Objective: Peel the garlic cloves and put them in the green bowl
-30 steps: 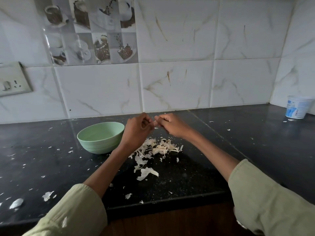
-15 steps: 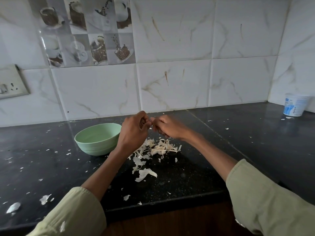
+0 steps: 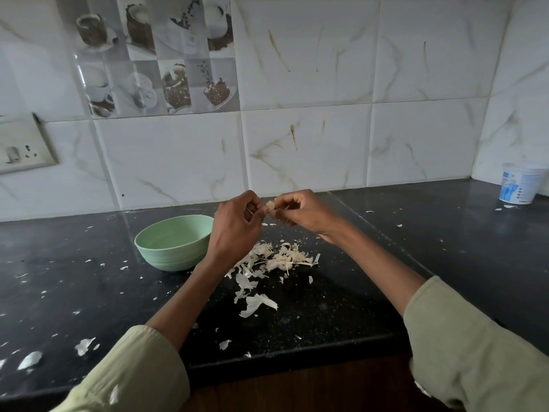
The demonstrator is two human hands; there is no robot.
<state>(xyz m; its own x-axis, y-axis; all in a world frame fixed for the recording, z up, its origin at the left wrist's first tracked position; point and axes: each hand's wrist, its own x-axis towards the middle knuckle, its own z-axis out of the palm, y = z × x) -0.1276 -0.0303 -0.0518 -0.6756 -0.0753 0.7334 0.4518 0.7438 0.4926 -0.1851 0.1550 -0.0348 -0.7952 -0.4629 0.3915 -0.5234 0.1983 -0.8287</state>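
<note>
Left hand (image 3: 234,230) and right hand (image 3: 303,212) pinch one garlic clove (image 3: 270,205) between fingertips, above the worktop (image 3: 445,248); green bowl (image 3: 173,242) sits left.

Both hands, left hand (image 3: 234,227) and right hand (image 3: 306,212), are pinching a garlic clove (image 3: 270,205) above the peel pile (image 3: 276,258), green bowl (image 3: 173,243) left of the grip.

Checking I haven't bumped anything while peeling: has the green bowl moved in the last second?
No. The bowl sits in the same spot on the counter, left of the vertical tile seam on the wall. Only the camera shifted slightly.
</note>
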